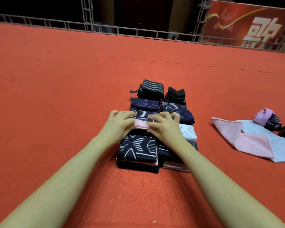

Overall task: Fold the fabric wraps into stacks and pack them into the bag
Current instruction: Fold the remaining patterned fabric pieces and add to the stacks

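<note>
Several stacks of folded fabric wraps lie in two rows on the red carpet. In the left row's middle sits a dark patterned wrap with a pink edge [141, 124]. My left hand [118, 123] and my right hand [163, 125] both grip it with curled fingers, one at each end. A navy stack with white lines [138, 149] lies nearest me, and a white folded wrap [187, 132] sits beside my right hand. Behind are navy-purple stacks [178, 111], a black striped stack [152, 88] and a plain black stack [175, 94].
Unfolded pink and pale blue wraps [253, 142] lie spread on the carpet at the right, with a bunched lilac and dark bundle [266, 119] behind them. A metal truss rail [122, 30] and a red banner [247, 22] bound the far edge.
</note>
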`<state>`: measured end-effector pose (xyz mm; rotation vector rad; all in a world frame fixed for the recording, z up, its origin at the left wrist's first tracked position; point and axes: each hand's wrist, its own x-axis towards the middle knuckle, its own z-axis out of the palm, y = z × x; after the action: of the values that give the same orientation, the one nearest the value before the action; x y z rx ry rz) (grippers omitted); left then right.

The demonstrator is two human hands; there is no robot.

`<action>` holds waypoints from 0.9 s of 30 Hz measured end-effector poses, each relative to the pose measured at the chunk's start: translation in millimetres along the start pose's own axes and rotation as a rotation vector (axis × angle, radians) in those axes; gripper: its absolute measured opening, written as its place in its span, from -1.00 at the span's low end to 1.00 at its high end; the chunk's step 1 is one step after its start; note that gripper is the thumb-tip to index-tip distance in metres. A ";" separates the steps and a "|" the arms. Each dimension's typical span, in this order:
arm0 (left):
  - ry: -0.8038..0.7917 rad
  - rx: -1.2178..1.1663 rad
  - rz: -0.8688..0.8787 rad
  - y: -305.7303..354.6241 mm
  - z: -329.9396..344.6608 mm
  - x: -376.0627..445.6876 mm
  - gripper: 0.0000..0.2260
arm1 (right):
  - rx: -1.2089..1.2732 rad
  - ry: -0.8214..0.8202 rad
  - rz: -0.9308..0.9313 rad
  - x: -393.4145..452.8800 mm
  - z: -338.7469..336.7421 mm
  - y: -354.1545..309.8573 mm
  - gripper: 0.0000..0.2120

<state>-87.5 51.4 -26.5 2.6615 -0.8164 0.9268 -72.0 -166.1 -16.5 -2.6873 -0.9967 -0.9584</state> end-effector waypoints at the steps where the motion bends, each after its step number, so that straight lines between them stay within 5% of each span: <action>1: -0.070 -0.048 -0.043 -1.5 0.0 -2.5 -0.82 | 0.021 -0.048 -0.004 -0.3 -0.2 -0.4 -0.84; 5: -0.238 -0.149 -0.180 -4.3 -7.4 -8.5 -0.69 | 0.114 -0.237 0.051 -7.7 -0.9 1.0 -0.76; 11: -0.298 -0.066 -0.330 16.8 -12.6 1.8 -0.70 | 0.100 -0.253 0.020 -4.1 -1.1 -4.1 -0.81; 17: -0.730 0.034 -0.463 41.7 2.3 2.9 -0.54 | 0.126 -0.526 0.143 -9.2 1.3 -5.8 -0.62; 23: -0.687 0.051 -0.521 43.0 8.2 -0.8 -0.54 | 0.104 -0.633 0.178 -9.0 8.6 -6.5 -0.57; 27: -0.589 0.096 -0.491 50.0 1.5 5.6 -0.54 | 0.186 -0.482 0.227 -8.8 0.7 -3.1 -0.64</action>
<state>-111.4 7.2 -23.6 3.0372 -0.1683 0.0612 -78.7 -168.3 -22.7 -2.8421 -0.7707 -0.1660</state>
